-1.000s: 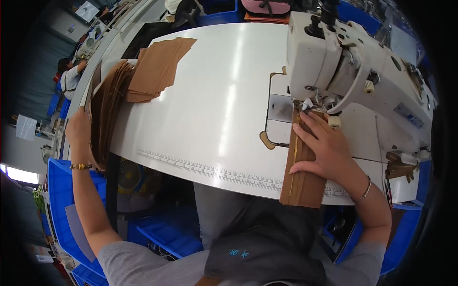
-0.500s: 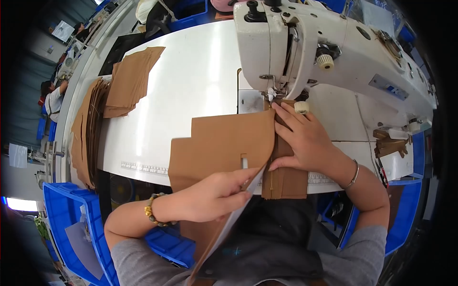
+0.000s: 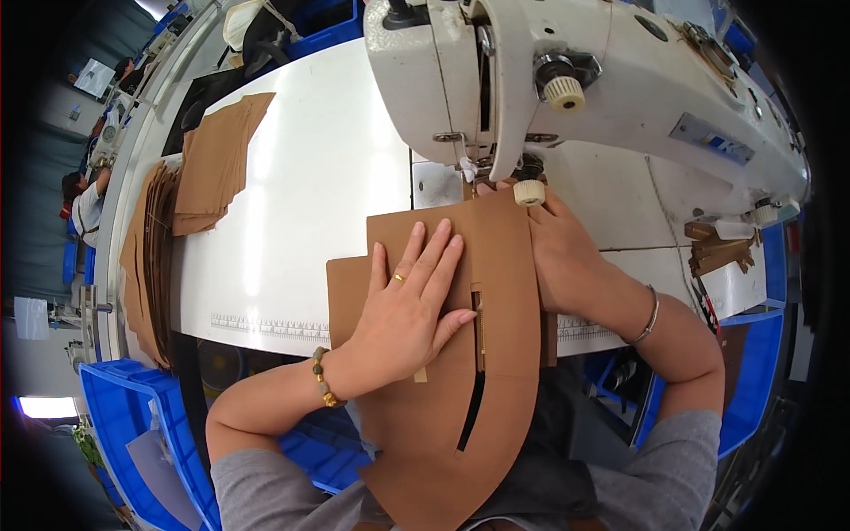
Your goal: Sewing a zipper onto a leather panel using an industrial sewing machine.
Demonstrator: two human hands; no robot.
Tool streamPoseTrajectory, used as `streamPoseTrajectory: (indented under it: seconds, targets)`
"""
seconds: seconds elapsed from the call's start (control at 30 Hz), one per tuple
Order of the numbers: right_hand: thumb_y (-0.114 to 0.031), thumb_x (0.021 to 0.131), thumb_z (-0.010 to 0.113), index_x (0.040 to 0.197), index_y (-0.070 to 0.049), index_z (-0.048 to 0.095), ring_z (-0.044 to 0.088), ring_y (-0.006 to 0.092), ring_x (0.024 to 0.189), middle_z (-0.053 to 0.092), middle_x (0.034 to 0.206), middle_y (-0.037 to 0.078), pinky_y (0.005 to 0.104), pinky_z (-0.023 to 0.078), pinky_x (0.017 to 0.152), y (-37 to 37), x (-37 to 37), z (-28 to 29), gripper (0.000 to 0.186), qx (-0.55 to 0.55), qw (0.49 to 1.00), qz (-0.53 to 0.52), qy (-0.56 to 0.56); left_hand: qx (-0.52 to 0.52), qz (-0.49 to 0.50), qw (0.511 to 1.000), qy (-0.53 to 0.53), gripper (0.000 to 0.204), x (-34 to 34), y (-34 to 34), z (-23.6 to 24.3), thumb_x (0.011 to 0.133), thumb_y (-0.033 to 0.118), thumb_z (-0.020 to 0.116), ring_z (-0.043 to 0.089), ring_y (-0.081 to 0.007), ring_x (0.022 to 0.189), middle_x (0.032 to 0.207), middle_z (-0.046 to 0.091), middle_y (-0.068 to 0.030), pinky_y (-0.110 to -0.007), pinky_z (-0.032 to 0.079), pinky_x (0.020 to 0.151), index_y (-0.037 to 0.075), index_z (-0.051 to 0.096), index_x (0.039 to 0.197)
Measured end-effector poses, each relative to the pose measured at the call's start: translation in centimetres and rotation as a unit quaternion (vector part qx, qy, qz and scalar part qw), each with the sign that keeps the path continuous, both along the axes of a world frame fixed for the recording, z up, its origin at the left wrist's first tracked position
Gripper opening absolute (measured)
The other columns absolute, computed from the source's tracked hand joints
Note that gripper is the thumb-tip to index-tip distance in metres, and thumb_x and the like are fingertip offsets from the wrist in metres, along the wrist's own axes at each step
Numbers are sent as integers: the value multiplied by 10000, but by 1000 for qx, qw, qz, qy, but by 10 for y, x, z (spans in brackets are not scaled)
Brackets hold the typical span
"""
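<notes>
My left hand (image 3: 416, 319) lies open, fingers spread, on a large brown panel (image 3: 482, 425) with a long slot, gold-coloured along part of it, and a notched upper-left corner. The panel overhangs the table's front edge. My right hand (image 3: 567, 248) is just right of the panel beside the sewing machine's needle area (image 3: 474, 170); its fingers stretch forward, partly hidden by panel and knob, and its thumb is out of sight. Beneath, a brown strip (image 3: 549, 351) shows at the panel's right edge. The white sewing machine (image 3: 620, 88) stands over both.
The white table (image 3: 292, 177) holds brown piece stacks (image 3: 217, 159) (image 3: 146, 265) at left and small brown pieces (image 3: 717, 252) at right. Blue bins flank me, one at left (image 3: 133, 416), another at right (image 3: 753, 372). A co-worker (image 3: 84, 203) sits at far left.
My left hand left the stack at far left, carried a brown panel rightward and now rests flat on it. The panel covers much of the strip under my right hand.
</notes>
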State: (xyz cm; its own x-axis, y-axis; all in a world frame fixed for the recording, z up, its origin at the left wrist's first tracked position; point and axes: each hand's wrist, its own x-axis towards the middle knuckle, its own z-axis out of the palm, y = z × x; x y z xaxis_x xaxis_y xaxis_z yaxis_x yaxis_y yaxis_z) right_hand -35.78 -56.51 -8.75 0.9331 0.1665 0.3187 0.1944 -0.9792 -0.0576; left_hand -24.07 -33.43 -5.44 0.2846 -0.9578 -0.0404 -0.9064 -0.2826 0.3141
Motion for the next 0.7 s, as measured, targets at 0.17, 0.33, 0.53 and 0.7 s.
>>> streamPoseTrajectory:
  seconds: [0.17, 0.33, 0.53, 0.7]
  targets:
    - [-455, 856, 745, 1276, 22, 682, 584, 423, 1259, 651, 1306, 234, 627, 370, 1125, 3, 0, 3, 639, 104, 994, 21, -16, -36, -23, 999, -27, 729, 11, -11, -12, 1057, 371, 566, 254, -424, 1582, 1706, 299, -190, -680, 197, 1229, 10, 303, 1634]
    - [-459, 856, 740, 1254, 11, 698, 592, 414, 1254, 666, 1304, 219, 622, 368, 1126, 3, 0, 5, 617, 114, 993, 23, -4, -36, -27, 998, -54, 683, 19, -21, -11, 1055, 361, 565, 329, -393, 1557, 1683, 364, -162, -657, 247, 1219, 23, 361, 1612]
    - [-446, 854, 735, 1259, -9, 702, 591, 410, 1268, 667, 1327, 212, 626, 355, 1144, 3, 0, 6, 597, 88, 996, 20, 16, -85, -37, 993, -74, 631, 24, -25, -13, 1048, 306, 577, 390, -368, 1524, 1639, 436, -157, -607, 311, 1199, 28, 405, 1588]
    - [-445, 859, 723, 1266, -19, 701, 586, 410, 1281, 665, 1335, 212, 629, 344, 1156, 3, -1, 6, 589, 79, 996, 9, 38, -81, -45, 994, -58, 618, 29, -29, -14, 1035, 269, 594, 409, -371, 1505, 1616, 457, -160, -587, 304, 1208, 25, 416, 1574]
